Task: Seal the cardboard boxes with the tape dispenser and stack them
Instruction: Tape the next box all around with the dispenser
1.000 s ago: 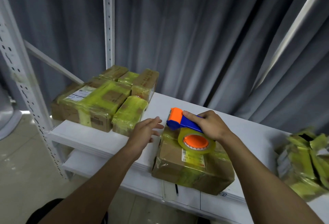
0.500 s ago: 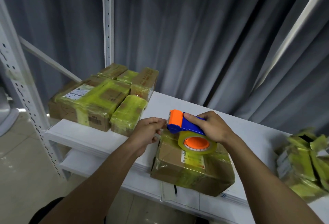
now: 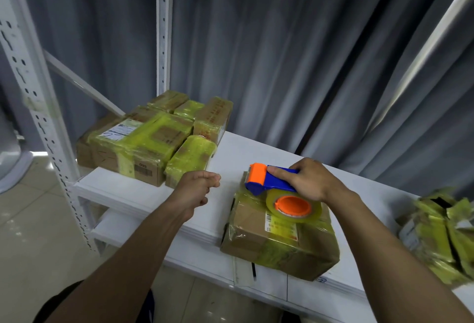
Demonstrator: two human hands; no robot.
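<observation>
Tape dispenser [image 3: 266, 182] in right hand [image 3: 309, 181] atop box [image 3: 256, 230], left hand [image 3: 197, 186] beside

Cardboard, tape film, plastic, painted metal, cloth

Cardboard box [image 3: 256, 235]: matt brown board under glossy, wrinkled yellowish tape film; paper label [image 3: 279, 226] on top, smooth. Tape dispenser [image 3: 272, 181]: hard smooth plastic, blue body, orange roller and core, slight sheen; its tape roll [image 3: 295, 217] translucent, glossy. Stacked boxes [image 3: 143, 143]: same brown board, same shiny film. Table [image 3: 256, 153]: smooth white, matt. Shelf upright [image 3: 163, 27]: white painted metal, perforated. Curtain [image 3: 282, 53]: grey cloth, soft matt folds. Floor [image 3: 30, 220]: pale tiles, faintly glossy
</observation>
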